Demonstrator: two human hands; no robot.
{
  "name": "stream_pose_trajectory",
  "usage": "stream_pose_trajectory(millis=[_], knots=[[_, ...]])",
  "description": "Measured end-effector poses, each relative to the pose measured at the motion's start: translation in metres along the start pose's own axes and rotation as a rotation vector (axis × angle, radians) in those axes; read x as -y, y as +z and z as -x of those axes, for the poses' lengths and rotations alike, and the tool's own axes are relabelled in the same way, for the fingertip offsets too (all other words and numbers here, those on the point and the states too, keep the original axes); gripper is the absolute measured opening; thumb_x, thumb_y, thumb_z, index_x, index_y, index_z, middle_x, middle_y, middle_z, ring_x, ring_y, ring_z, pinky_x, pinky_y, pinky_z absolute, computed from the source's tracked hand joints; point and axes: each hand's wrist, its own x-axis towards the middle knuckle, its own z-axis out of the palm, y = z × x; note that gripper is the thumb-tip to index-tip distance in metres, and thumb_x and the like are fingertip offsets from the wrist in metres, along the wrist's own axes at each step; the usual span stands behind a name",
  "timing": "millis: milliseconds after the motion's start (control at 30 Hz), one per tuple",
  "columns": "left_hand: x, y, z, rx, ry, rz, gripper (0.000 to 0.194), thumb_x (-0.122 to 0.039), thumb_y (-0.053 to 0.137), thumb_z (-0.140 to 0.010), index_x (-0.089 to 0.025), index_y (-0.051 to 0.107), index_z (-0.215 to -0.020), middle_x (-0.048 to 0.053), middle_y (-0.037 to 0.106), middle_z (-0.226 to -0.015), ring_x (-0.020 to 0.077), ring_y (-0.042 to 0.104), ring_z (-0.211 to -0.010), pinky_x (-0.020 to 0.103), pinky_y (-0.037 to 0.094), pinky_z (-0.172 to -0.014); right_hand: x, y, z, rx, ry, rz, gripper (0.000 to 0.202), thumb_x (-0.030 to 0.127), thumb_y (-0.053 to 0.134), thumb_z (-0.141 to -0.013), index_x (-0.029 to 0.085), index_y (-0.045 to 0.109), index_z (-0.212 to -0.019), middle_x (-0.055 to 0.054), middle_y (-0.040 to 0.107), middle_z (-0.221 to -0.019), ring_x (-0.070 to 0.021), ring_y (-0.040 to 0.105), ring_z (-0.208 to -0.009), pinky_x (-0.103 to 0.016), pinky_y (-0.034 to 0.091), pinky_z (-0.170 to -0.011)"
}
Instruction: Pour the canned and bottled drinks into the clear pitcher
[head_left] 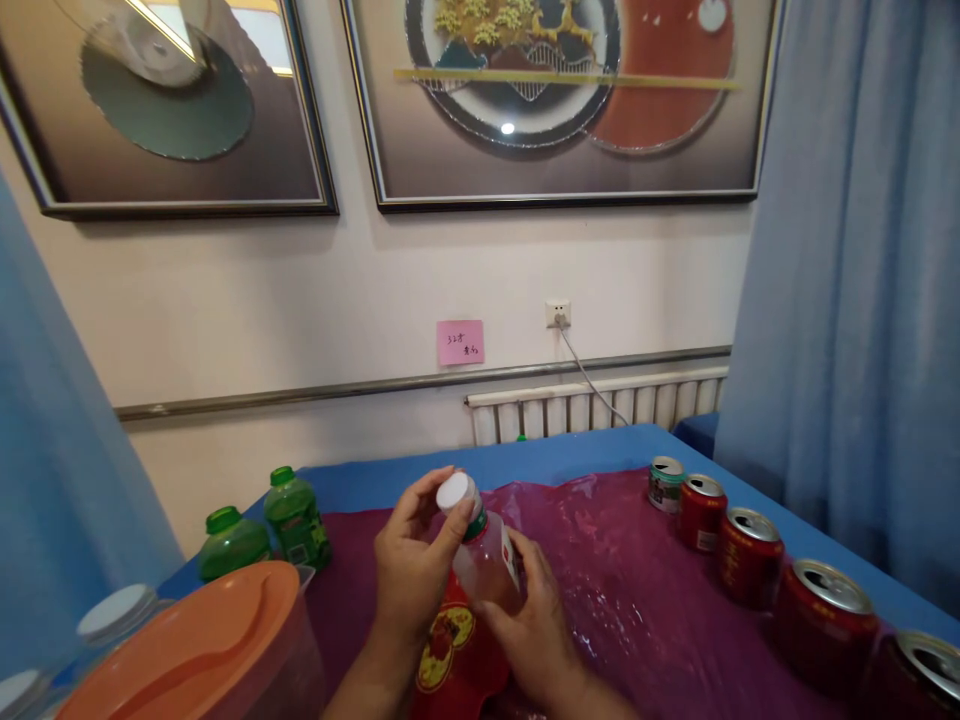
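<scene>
A small clear plastic bottle (489, 560) with a white cap (457, 493) is held tilted above the table. My left hand (411, 570) has its thumb and fingers closed around the cap. My right hand (534, 625) grips the bottle's body from below and from the right. Under both hands lies a red packet (454, 650) with a yellow emblem, on a purple plastic sheet (615, 580).
A row of several open red cans (750, 555) lines the right side of the blue table (570, 455). Two green bottles (296, 518) stand at the left, beside a container with an orange lid (202, 640) and white-capped bottles (116, 612). Blue curtains hang on both sides.
</scene>
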Motion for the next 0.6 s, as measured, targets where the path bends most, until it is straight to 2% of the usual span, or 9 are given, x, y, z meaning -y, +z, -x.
stream_pose_trajectory(millis=[100,333,433,600], knots=[[0.000,-0.004,0.006,0.017,0.032,-0.070,0.049,-0.042,0.085,-0.064,-0.020,0.070,-0.105,0.008,0.074,-0.108,0.0187,0.067,-0.097,0.028,0.054,-0.086,0.001,0.000,-0.002,-0.024,-0.019,0.009,0.066,0.015,0.072,-0.066,0.026,0.056,-0.129,-0.006,0.066,-0.119,-0.0257,0.064,-0.109,-0.038,0.054,-0.094],[0.000,-0.017,0.012,0.002,-0.008,-0.115,0.050,-0.046,0.083,-0.064,-0.020,0.070,-0.105,0.009,0.072,-0.112,0.0221,0.067,-0.100,0.033,0.054,-0.090,0.002,0.003,0.000,-0.029,-0.006,0.073,0.062,0.016,0.075,-0.066,0.026,0.058,-0.125,-0.004,0.065,-0.112,-0.0255,0.063,-0.103,-0.040,0.053,-0.090],[-0.001,-0.017,0.012,0.000,0.003,-0.097,0.049,-0.044,0.084,-0.063,-0.020,0.071,-0.103,0.009,0.073,-0.108,0.0227,0.068,-0.097,0.033,0.056,-0.087,0.004,0.002,0.000,-0.009,-0.014,0.071,0.060,0.018,0.076,-0.067,0.027,0.058,-0.124,-0.005,0.065,-0.111,-0.0253,0.062,-0.102,-0.039,0.053,-0.089],[0.003,-0.015,0.009,-0.074,0.039,-0.035,0.048,-0.040,0.087,-0.059,-0.018,0.072,-0.098,0.008,0.073,-0.098,0.0209,0.068,-0.086,0.032,0.057,-0.079,0.001,0.001,-0.001,-0.026,-0.047,0.099,0.059,0.022,0.077,-0.070,0.028,0.057,-0.125,-0.005,0.064,-0.113,-0.0262,0.061,-0.104,-0.041,0.052,-0.091]])
